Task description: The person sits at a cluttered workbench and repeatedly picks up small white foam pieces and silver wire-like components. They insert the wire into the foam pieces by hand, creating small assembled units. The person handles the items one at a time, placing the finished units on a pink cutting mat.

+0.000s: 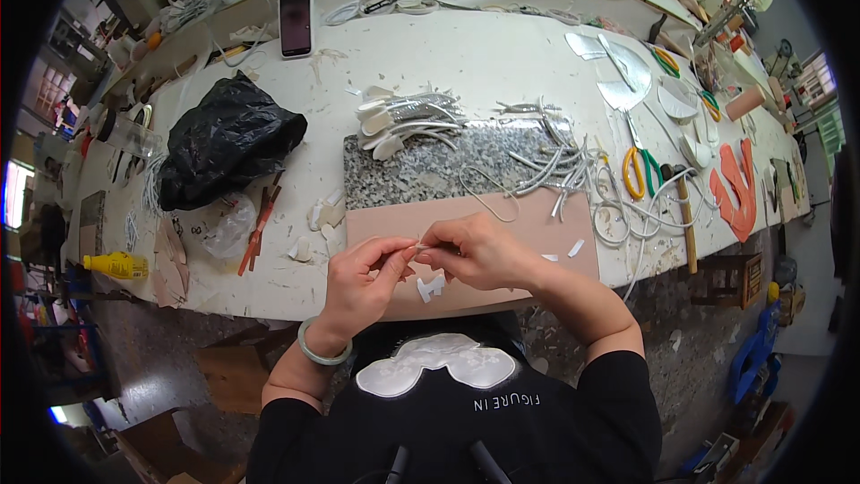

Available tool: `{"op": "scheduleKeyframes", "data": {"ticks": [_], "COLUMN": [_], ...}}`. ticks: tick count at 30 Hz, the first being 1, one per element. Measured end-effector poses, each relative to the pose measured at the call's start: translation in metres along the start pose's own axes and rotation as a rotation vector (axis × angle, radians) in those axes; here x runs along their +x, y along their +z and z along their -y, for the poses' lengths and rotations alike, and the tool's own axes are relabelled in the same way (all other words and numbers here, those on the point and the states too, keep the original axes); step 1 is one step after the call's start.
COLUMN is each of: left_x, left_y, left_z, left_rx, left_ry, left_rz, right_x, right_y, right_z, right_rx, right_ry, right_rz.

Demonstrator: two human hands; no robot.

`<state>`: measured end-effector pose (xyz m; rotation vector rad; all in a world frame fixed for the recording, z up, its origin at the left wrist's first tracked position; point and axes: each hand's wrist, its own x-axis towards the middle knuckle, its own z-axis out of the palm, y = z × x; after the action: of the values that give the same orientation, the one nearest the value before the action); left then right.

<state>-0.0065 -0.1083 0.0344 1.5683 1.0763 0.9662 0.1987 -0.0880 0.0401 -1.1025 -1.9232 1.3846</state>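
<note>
Above a pinkish-tan board (560,220), my left hand (360,280) and my right hand (477,253) meet fingertip to fingertip. Both are closed in a pinch on something small and pale, too hidden by the fingers to name. A thin beige cord (488,181) loops over the board just beyond my right hand; whether it runs into the fingers I cannot tell. White scraps (430,288) lie below the fingertips, and small white strips (575,248) are to the right. Behind the board is a speckled granite slab (394,181), with silver cords (421,110) bundled at its far left.
Loose silver cords (560,166) spread over the slab's right edge. Scissors (634,170), a wooden-handled hammer (686,215) and coral-coloured pieces (735,193) lie to the right. At left are a black plastic bag (228,139), red strips (260,226) and a yellow bottle (116,265). A phone (296,22) stands at the back.
</note>
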Motion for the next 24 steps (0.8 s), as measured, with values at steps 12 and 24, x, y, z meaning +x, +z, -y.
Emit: {"op": "scheduleKeyframes", "data": {"ticks": [12,24], "left_x": [0.023,0.128], "left_y": [-0.106,-0.234], "left_z": [0.06,0.102], "left_rx": [0.291,1.227], "left_ry": [0.02,-0.177], "left_rz": [-0.506,-0.382], "right_x": [0.157,0.165], "right_y": [-0.069,-0.073], "right_z": [-0.026,-0.059], "right_rx": [-0.717,-0.803], "right_ry": [-0.492,-0.414], "right_rz": [-0.301,-0.215]}}
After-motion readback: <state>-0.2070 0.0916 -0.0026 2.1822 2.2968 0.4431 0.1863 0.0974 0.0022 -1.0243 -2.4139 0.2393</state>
